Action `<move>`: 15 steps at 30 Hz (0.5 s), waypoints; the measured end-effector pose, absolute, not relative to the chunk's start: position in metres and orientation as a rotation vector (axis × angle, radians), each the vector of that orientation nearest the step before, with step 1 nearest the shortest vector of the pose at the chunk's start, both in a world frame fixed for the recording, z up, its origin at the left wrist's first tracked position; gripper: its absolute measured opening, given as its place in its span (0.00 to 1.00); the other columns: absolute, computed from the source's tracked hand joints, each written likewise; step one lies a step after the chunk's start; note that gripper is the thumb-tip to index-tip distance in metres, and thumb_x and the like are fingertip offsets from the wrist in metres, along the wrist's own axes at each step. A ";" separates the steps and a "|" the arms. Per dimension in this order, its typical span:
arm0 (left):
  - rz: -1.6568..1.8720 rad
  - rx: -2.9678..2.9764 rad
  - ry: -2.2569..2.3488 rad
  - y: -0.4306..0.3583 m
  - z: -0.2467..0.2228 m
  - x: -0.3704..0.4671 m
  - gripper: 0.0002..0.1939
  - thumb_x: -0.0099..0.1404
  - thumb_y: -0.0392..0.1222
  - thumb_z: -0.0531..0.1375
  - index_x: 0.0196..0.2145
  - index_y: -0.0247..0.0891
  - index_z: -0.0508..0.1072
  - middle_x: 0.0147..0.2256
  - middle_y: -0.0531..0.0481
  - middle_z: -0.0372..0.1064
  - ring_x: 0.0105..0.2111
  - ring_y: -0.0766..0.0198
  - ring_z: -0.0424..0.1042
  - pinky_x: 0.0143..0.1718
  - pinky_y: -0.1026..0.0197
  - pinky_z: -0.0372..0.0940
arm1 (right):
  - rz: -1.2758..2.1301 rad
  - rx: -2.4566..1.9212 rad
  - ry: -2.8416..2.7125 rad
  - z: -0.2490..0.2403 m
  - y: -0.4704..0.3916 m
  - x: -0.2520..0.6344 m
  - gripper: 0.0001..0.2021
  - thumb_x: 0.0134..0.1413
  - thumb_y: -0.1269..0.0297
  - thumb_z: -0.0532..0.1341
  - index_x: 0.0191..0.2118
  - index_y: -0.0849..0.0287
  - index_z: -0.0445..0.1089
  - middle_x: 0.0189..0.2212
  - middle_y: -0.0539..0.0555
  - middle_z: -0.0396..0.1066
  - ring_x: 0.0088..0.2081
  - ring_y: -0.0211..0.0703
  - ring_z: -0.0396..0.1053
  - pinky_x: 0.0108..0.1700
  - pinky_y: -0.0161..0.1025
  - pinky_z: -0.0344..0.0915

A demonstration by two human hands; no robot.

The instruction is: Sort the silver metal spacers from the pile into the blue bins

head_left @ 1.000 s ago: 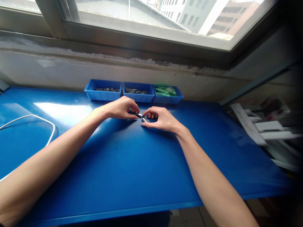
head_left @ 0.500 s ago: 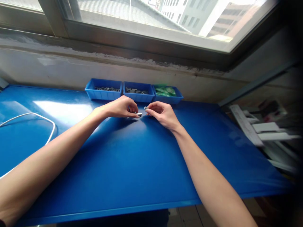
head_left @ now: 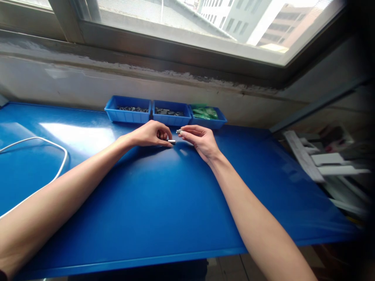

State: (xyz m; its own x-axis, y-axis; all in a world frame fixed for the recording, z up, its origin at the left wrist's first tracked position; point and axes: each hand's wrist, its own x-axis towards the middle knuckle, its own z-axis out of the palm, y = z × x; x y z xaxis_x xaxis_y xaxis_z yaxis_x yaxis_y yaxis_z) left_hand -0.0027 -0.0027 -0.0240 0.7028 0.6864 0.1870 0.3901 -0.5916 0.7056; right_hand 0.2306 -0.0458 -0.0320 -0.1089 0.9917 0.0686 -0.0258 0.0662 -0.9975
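Observation:
Between thumb and fingers, my left hand (head_left: 154, 134) pinches a small flat silvery metal piece (head_left: 171, 141), its shiny end poking out to the right. My right hand (head_left: 200, 140) is closed on a small grey metal part (head_left: 178, 131), held by the fingertips and pointing left. The two pieces are apart, the right one slightly higher in view. Both hands hover over the blue table (head_left: 152, 210), just in front of the bins. My fingers hide most of each piece, so their exact kind cannot be made out.
Against the wall stand a blue bin (head_left: 129, 116) of small metal parts, a middle bin (head_left: 171, 118) of flat metal pieces and a right bin (head_left: 208, 123) with green plastic bags (head_left: 205, 113). A white cable (head_left: 63, 150) lies left; white objects (head_left: 331, 164) are at right.
My right hand has turned the grey part, so more of it shows, pointing left and a little higher. The left hand has barely moved.

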 end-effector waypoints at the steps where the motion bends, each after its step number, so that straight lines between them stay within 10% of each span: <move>1: 0.617 2.249 0.812 -0.003 -0.026 -0.003 0.23 0.57 0.59 0.69 0.39 0.35 0.83 0.30 0.50 0.73 0.29 0.65 0.68 0.31 0.66 0.61 | 1.243 -1.088 -1.302 -0.032 -0.045 0.229 0.21 0.37 0.52 0.78 0.38 0.57 0.80 0.37 0.56 0.82 0.42 0.50 0.80 0.51 0.48 0.76; 15: 0.736 2.101 0.823 -0.005 -0.033 -0.005 0.24 0.62 0.60 0.66 0.39 0.33 0.81 0.34 0.47 0.77 0.31 0.65 0.70 0.33 0.65 0.63 | 0.845 -1.083 -1.332 -0.026 -0.004 0.206 0.21 0.45 0.54 0.74 0.45 0.58 0.76 0.50 0.59 0.78 0.49 0.52 0.79 0.59 0.48 0.73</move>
